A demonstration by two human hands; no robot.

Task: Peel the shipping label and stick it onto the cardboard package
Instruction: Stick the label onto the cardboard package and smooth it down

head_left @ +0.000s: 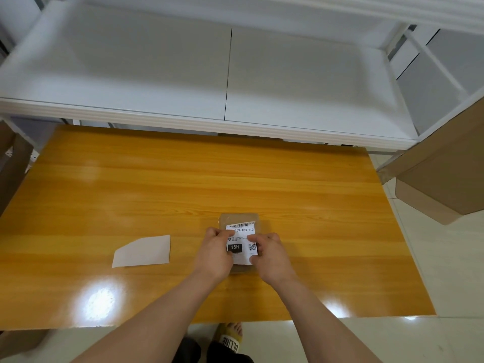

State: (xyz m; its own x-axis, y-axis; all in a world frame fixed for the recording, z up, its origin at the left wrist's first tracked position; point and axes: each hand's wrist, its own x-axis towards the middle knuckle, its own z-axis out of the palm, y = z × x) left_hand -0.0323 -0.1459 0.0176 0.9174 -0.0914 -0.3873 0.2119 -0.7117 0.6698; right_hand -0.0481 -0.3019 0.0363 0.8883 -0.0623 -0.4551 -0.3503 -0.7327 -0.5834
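Near the middle of the counter (183,179), toward its near edge, the package (239,218) lies flat with the label (241,242) on top of it, print up. The left hand (214,251) and right hand (269,255) sit with curled fingers at the label's two side edges. Each seems to pinch its edge, with a thumb on the printed face. Peeling looks done, since the blank backing (142,251) lies apart to the left. The step in hand is judged to be the sticking itself. The label's far end seems down on the package, but whether the near end is stuck yet cannot be told.

Next, the label probably needs smoothing flat from the far end toward the near one, with the edges kept square so no crease or bubble forms.

Farther back, a white shelf (235,74) overhangs the counter's far edge. A large open box (445,179) stands off the right side. Nothing lies between the hands and the package.
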